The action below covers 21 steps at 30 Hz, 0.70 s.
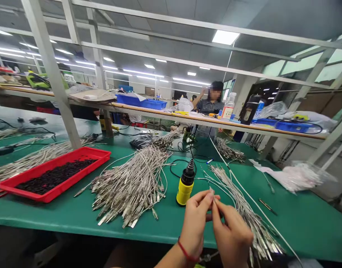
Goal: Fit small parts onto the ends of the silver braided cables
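My left hand [197, 216], with a red band at the wrist, and my right hand [229, 227] meet above the front edge of the green table. Both pinch a small, pale cable end between thumbs and fingertips; its details are too small to tell. Just left of them a yellow and black heat tool [184, 186] stands upright, nozzle up. Further left lies a big heap of grey cables [132, 182] with metal plugs. Another bundle of cables [240, 201] stretches out behind and right of my right hand.
A red tray [52, 195] of small black pieces sits at the left. Tweezers [267, 207] and a plastic bag [295, 176] lie at the right. Above the table's back runs a shelf [165, 113] with blue trays and bottles. A person [211, 100] is beyond it.
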### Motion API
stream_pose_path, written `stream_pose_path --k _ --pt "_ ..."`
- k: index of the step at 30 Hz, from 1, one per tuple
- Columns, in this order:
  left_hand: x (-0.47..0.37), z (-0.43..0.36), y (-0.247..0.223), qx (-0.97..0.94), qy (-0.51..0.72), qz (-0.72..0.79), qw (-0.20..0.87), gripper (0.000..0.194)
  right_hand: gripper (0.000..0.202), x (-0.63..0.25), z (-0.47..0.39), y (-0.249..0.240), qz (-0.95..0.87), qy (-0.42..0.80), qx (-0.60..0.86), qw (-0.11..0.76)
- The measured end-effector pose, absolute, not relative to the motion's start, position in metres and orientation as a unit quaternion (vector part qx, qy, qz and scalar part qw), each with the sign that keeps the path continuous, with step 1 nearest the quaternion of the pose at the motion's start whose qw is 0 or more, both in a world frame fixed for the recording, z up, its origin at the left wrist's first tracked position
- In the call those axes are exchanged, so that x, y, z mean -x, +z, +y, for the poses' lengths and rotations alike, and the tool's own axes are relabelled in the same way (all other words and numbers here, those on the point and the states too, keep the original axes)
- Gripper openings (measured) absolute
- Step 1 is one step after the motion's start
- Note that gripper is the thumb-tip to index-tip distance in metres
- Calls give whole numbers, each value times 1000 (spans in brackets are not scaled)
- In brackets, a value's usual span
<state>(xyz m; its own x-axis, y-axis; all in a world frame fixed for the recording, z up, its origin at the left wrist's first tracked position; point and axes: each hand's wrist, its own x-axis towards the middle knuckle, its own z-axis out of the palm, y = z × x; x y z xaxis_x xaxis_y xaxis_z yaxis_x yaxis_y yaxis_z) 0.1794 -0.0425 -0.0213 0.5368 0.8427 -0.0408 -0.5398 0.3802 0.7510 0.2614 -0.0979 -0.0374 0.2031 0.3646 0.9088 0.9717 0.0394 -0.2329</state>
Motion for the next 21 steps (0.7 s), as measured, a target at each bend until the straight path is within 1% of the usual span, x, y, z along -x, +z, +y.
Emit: stream_pose_path --k 7,11,13,16,21 --pt "-240 -17 -10 -117 470 107 868 27 23 -303 -54 -6 -592 -247 648 410" --pt "-252 -2 -1 7 452 101 886 17 25 -314 -35 6 -604 -220 674 363" --pt "-253 2 4 50 419 87 902 12 26 -319 -29 10 -608 -207 685 344" --pt "-254 5 6 81 377 73 920 13 29 -326 -23 13 -614 -182 694 329" --pt "-259 6 4 75 383 68 918 18 31 -331 -17 16 -611 -145 705 329"
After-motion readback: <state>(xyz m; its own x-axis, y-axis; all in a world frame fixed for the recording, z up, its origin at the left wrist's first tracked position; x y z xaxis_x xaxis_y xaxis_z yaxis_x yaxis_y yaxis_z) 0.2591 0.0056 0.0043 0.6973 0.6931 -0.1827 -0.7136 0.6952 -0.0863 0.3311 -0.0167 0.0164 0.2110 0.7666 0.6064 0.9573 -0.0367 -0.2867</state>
